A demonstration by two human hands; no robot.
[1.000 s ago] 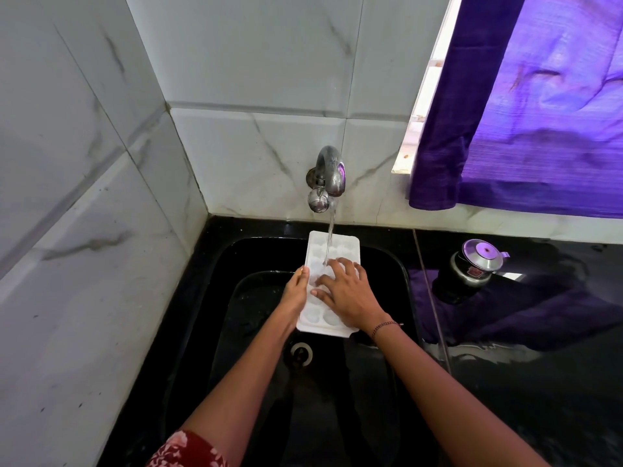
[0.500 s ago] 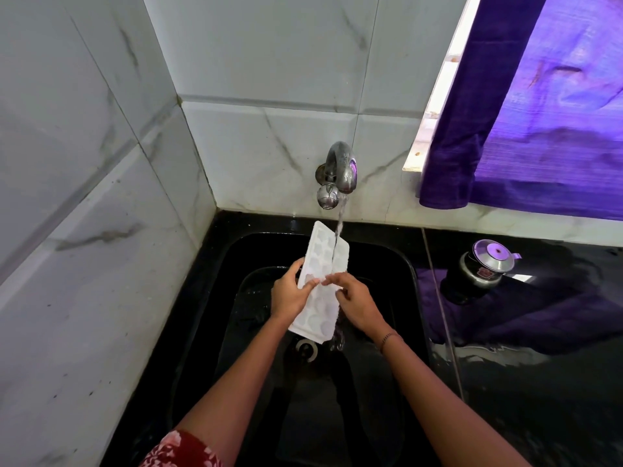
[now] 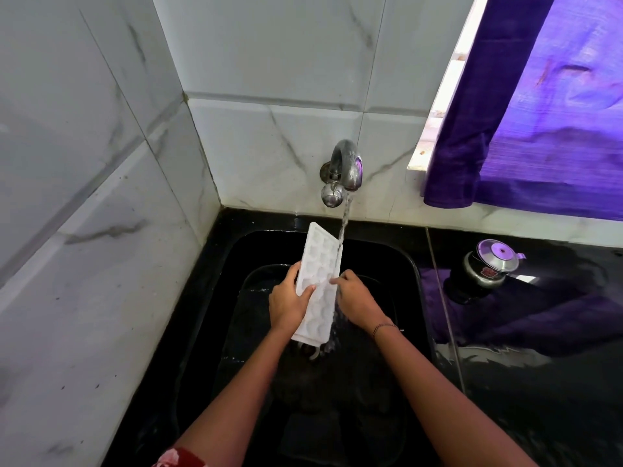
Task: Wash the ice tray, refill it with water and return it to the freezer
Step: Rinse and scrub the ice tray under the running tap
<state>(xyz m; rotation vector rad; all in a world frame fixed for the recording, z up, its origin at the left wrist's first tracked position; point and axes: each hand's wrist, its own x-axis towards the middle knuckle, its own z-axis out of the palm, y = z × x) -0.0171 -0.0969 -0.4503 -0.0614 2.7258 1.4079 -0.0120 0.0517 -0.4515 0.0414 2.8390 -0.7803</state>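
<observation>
The white ice tray has rows of rounded cups. It is tilted steeply on its long edge over the black sink. Tap water strikes its upper right rim.

A home kitchen: black sink, wall tap (running), marble-look tiles, pressure cooker.

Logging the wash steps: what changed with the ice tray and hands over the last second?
The ice tray tipped from flat to steeply tilted sideways under the water stream. The right hand left the tray's face and now pinches its right edge. The left hand kept gripping the left edge; the tap kept running.
</observation>
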